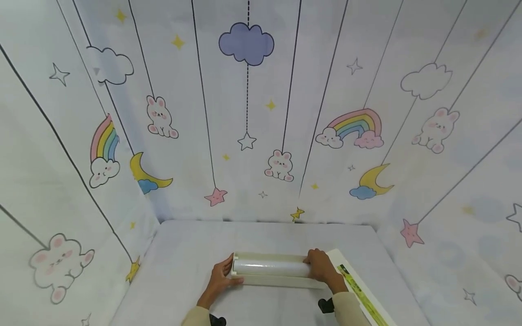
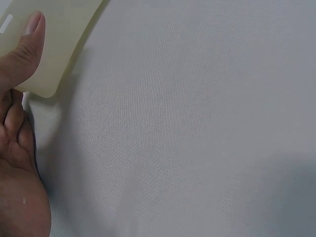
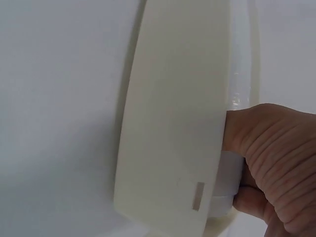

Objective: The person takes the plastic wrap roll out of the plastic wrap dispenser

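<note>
A cream cling film dispenser (image 1: 281, 281) lies lengthwise in front of me on the white table, its top uncovered. Inside it sits a shiny roll of cling film (image 1: 271, 267). My left hand (image 1: 221, 277) grips the dispenser's left end; in the left wrist view its thumb (image 2: 32, 47) presses flat on the cream side. At the other end, my right hand (image 1: 324, 269) reaches over the wall and holds the roll. The right wrist view shows thumb and fingers around the roll's white end (image 3: 224, 182), beside the slotted dispenser wall (image 3: 173, 113).
A long white piece with a yellow-green strip (image 1: 363, 292) lies slantwise on the table, partly under my right forearm. Patterned cloth walls (image 1: 253, 113) enclose the table (image 1: 195, 240) at the back and both sides. Black wrist pieces (image 1: 326, 305) show near my sleeves.
</note>
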Motion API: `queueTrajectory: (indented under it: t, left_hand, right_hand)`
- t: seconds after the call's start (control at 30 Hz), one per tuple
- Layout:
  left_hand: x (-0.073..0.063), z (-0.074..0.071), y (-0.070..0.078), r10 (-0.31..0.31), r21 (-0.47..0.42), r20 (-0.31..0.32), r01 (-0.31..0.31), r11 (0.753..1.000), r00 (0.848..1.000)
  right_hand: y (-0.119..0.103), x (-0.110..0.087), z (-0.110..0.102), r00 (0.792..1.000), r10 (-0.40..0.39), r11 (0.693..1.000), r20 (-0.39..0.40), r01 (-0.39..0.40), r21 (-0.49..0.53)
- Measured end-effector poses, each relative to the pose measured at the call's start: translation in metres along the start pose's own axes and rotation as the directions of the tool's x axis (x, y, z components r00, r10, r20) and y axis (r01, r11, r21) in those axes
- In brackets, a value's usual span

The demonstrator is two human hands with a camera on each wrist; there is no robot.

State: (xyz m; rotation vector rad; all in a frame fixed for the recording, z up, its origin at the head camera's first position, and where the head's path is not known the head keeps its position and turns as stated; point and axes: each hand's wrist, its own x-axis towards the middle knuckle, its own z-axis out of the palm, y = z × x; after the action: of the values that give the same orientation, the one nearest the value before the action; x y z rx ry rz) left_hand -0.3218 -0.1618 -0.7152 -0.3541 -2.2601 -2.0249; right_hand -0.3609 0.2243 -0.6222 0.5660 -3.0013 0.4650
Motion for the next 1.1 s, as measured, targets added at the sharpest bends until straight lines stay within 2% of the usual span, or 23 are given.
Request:
queueTrajectory:
  t: [0.1,0.23,0.37,0.53,0.7,0.87,1.1]
  left_hand:
    - [0.000,-0.002,0.001,-0.009,-0.013,0.004,0.009,1.000,1.000]
    - [-0.004,0.000,-0.004,0.013,-0.013,0.007,-0.013,1.000,1.000]
    - [-0.003,0.000,-0.010,-0.007,-0.015,-0.003,0.007,1.000,1.000]
    - [0.001,-0.001,-0.009,-0.053,-0.017,-0.013,0.053,0.998,0.998]
    - [0.001,0.000,-0.005,-0.029,-0.012,-0.003,0.029,1.000,1.000]
    - [0.000,0.000,-0.003,0.005,0.030,-0.009,-0.005,1.000,1.000]
    - [0.000,0.000,-0.003,-0.031,0.031,-0.013,0.031,0.999,0.999]
  right_hand:
    - [0.000,0.001,0.001,1.000,-0.003,1.000,-0.024,0.003,-0.026]
    - [0.004,-0.001,0.003,0.999,-0.019,0.996,-0.035,0.016,-0.085]
    - [0.003,-0.001,-0.002,0.998,-0.054,0.992,-0.040,0.049,-0.115]
    - [-0.002,0.001,-0.011,0.999,-0.036,0.996,-0.027,0.034,-0.081]
    - [-0.005,-0.001,-0.016,0.999,-0.028,0.997,-0.021,0.026,-0.074]
    - [-0.006,-0.003,-0.020,0.998,-0.046,0.997,-0.030,0.044,-0.064]
    - [-0.001,-0.005,-0.022,0.996,-0.060,0.996,-0.059,0.056,-0.070]
